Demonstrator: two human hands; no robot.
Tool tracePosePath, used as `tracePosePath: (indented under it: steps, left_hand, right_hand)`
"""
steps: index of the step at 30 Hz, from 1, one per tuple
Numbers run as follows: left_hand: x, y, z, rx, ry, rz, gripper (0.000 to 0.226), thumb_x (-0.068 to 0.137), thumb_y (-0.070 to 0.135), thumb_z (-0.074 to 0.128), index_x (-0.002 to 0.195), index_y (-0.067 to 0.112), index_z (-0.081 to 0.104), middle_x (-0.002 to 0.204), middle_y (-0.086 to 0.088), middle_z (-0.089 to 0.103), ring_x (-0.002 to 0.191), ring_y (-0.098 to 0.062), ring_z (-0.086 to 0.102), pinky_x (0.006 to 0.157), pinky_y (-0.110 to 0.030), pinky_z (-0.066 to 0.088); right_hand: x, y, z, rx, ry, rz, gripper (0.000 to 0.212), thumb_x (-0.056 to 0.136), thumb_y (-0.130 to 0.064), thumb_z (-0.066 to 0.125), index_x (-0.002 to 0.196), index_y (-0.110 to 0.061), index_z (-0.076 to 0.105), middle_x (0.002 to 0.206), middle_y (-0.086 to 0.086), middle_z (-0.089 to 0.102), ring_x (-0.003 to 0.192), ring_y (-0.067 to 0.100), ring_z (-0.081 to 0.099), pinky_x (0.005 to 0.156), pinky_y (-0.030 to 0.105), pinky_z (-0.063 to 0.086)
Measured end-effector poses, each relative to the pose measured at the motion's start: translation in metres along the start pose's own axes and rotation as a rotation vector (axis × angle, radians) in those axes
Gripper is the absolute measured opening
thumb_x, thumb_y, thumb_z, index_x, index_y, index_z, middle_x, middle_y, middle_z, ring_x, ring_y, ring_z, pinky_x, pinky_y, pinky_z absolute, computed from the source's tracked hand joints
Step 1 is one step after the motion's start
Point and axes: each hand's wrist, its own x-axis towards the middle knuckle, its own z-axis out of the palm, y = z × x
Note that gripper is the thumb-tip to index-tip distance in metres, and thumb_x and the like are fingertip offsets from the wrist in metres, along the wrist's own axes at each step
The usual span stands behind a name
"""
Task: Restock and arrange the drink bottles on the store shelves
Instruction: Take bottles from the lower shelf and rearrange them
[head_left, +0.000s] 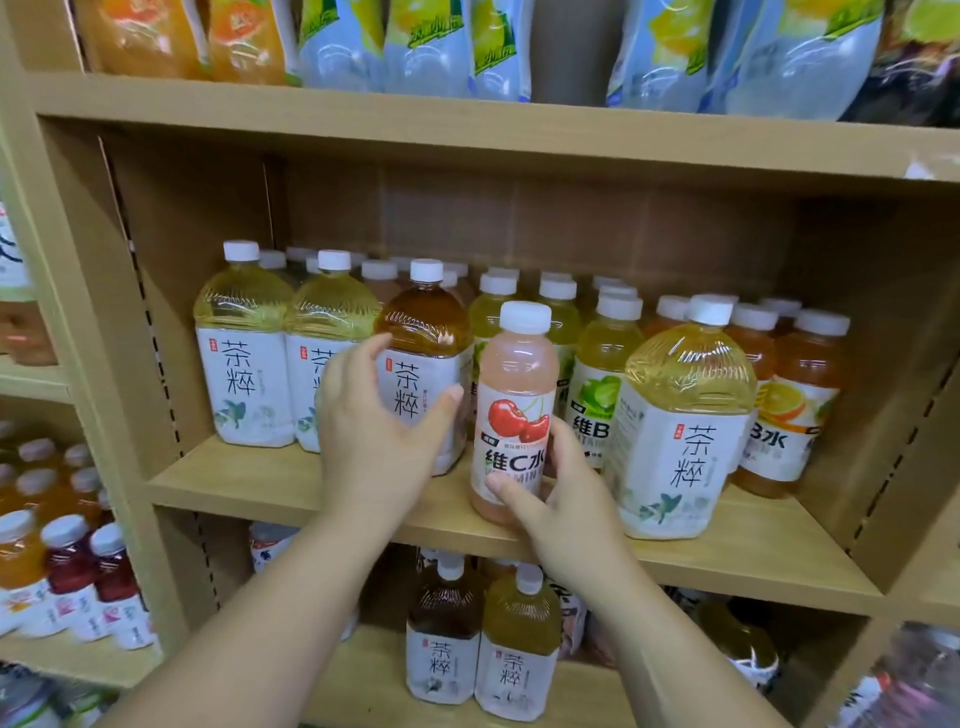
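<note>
from the head view, my right hand (563, 504) is wrapped round the lower half of the pink bottle (514, 374), thumb across its label, holding it upright at the front edge of the shelf (234, 486); i cannot tell if its base rests on the board. my left hand (379, 431) is empty, fingers spread apart, just in front of the brown tea (423, 332), which stands just left of the pink bottle. right of my right hand a yellow tea (685, 415) sits forward of its row. behind my hands the rows look mostly full, so i judge the restocking well along; what's left is finding this bottle a matching row and straightening the front.
</note>
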Motion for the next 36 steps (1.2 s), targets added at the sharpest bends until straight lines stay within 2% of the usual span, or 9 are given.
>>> tracePosePath:
  steps: [2,4,7,9,13,17,24,30,36]
  left_hand:
    - [0.010,-0.003,0.004,0.072,-0.003,-0.022,0.088,0.076,0.058,0.076,0.149,0.029,0.037,0.147,0.003,0.043,0.138,-0.021,0.042,0.117,-0.042,0.037]
    - [0.014,-0.002,0.014,0.126,-0.025,-0.041,0.099,0.076,0.053,0.082,0.155,0.022,0.032,0.156,-0.002,0.036,0.145,-0.024,0.033,0.116,-0.036,0.027]
    - [0.011,0.001,0.030,0.136,0.025,-0.078,0.111,0.073,0.052,0.086,0.159,0.019,0.024,0.162,-0.006,0.029,0.150,-0.028,0.026,0.118,-0.044,0.029]
    - [0.010,0.004,0.039,0.127,0.062,-0.112,0.117,0.071,0.055,0.086,0.161,0.020,0.020,0.164,-0.005,0.026,0.150,-0.029,0.022,0.119,-0.048,0.029]
    - [0.020,0.010,0.049,0.147,0.131,-0.189,0.122,0.067,0.060,0.086,0.160,0.013,0.022,0.159,-0.010,0.031,0.146,-0.034,0.027,0.115,-0.053,0.033]
    - [0.030,0.009,0.050,0.210,0.144,-0.128,0.108,0.062,0.059,0.088,0.145,0.006,0.044,0.142,-0.012,0.043,0.133,-0.035,0.039,0.108,-0.048,0.038]
    - [0.026,0.003,0.052,0.099,0.086,-0.133,0.114,0.062,0.050,0.091,0.153,0.015,0.032,0.147,-0.009,0.045,0.135,-0.031,0.044,0.108,-0.049,0.045]
    - [0.014,0.001,0.025,-0.039,0.103,-0.091,0.106,0.057,0.040,0.093,0.147,0.028,0.037,0.135,0.005,0.048,0.123,-0.010,0.046,0.091,-0.027,0.039]
    - [0.003,-0.016,-0.032,-0.049,0.206,-0.080,0.107,0.049,0.059,0.079,0.145,0.034,0.039,0.126,0.019,0.039,0.116,0.003,0.039,0.088,-0.007,0.027]
  right_hand:
    - [0.004,0.001,0.001,-0.005,0.001,0.027,0.067,0.090,-0.039,0.076,0.147,-0.041,0.041,0.132,-0.025,0.063,0.118,-0.008,0.058,0.098,0.024,0.050]
    - [0.006,0.001,0.003,-0.011,0.018,0.038,0.065,0.091,-0.038,0.075,0.148,-0.040,0.042,0.133,-0.024,0.062,0.118,-0.005,0.058,0.095,0.020,0.048]
    - [0.007,0.002,0.005,-0.036,0.046,0.053,0.065,0.094,-0.036,0.073,0.149,-0.039,0.039,0.130,-0.027,0.060,0.113,-0.006,0.057,0.082,0.002,0.039]
    - [0.007,0.002,0.006,-0.062,0.072,0.058,0.067,0.096,-0.036,0.070,0.152,-0.037,0.034,0.127,-0.028,0.057,0.109,-0.008,0.053,0.076,-0.003,0.036]
    - [0.006,0.000,0.008,-0.089,0.114,0.068,0.069,0.098,-0.035,0.066,0.156,-0.037,0.028,0.131,-0.023,0.056,0.109,-0.007,0.048,0.078,0.006,0.034]
    - [0.004,-0.001,0.009,-0.085,0.139,0.075,0.070,0.099,-0.033,0.066,0.156,-0.037,0.026,0.138,-0.019,0.057,0.112,-0.007,0.047,0.086,0.012,0.037]
    - [0.003,-0.001,0.009,-0.067,0.149,0.062,0.070,0.099,-0.030,0.066,0.156,-0.036,0.028,0.130,-0.026,0.052,0.114,-0.007,0.048,0.096,0.019,0.039]
    - [0.004,0.001,0.003,-0.078,0.156,0.046,0.066,0.097,-0.030,0.070,0.154,-0.037,0.037,0.136,-0.016,0.055,0.121,0.001,0.050,0.102,0.023,0.040]
    - [0.004,0.003,0.006,-0.145,0.145,0.047,0.068,0.096,-0.029,0.069,0.154,-0.037,0.035,0.141,-0.011,0.054,0.120,0.002,0.047,0.102,0.025,0.039]
